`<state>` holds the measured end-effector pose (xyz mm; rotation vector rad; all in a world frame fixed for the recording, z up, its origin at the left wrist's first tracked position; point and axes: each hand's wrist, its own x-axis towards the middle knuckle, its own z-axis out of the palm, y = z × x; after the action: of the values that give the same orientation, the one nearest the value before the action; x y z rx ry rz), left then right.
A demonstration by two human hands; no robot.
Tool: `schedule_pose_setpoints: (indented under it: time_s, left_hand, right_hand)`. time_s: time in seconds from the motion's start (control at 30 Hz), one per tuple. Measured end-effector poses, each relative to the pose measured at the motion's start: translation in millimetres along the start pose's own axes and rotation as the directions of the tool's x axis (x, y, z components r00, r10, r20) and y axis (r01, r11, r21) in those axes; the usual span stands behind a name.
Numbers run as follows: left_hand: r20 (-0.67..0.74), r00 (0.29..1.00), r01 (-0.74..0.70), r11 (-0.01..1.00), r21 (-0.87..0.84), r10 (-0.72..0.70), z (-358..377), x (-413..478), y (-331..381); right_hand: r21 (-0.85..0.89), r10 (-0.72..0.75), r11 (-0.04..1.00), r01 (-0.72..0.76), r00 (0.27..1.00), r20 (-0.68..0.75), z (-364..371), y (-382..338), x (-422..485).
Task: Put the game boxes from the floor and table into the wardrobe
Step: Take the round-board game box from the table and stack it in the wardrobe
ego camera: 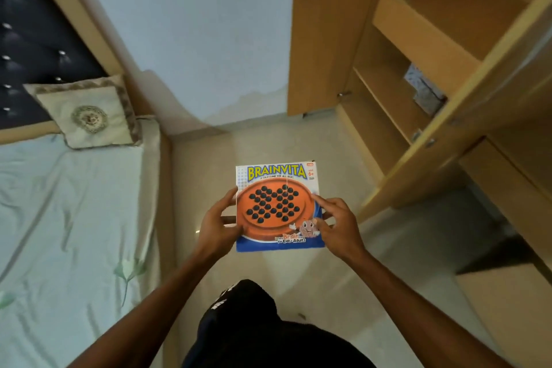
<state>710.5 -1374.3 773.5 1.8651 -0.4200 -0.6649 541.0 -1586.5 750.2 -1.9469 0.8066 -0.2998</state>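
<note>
You've got the Brainvita box (277,206) clamped between left hand (219,222) and right hand (334,225), carrying stage; the open wardrobe (418,75) sits up-right of your grip, so swing it onto a shelf.

A home bedroom: a bed with pale green patterned sheet (59,218), a cream embroidered cushion (89,116), and an open light-wood wardrobe with shelves (418,48).
</note>
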Motion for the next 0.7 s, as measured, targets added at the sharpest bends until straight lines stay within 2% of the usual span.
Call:
schedule_pose_setpoints:
  time_s: [0.2, 0.4, 0.57, 0.7]
  left_hand:
    - [0.001, 1.000, -0.025, 0.993, 0.117, 0.025, -12.1, 138.0, 11.8]
    - [0.075, 0.994, -0.093, 0.975, 0.203, 0.079, -14.6, 288.7, 68.4]
    - [0.224, 0.963, -0.204, 0.945, 0.257, 0.147, -0.5, 405.1, 130.5]
    - [0.330, 0.925, -0.280, 0.926, 0.253, 0.190, 40.3, 480.5, 174.1]
  right_hand:
    - [-0.014, 0.006, 1.000, -0.006, 1.000, 0.000, 9.4, -19.4, 131.5]
    - [0.043, 0.097, 0.995, -0.092, 0.987, -0.128, 7.1, -44.9, 252.5]
    - [0.104, 0.165, 0.984, -0.141, 0.948, -0.271, -15.7, -65.0, 334.4]
    - [0.138, 0.193, 0.979, -0.150, 0.904, -0.381, -52.5, -64.9, 389.4]
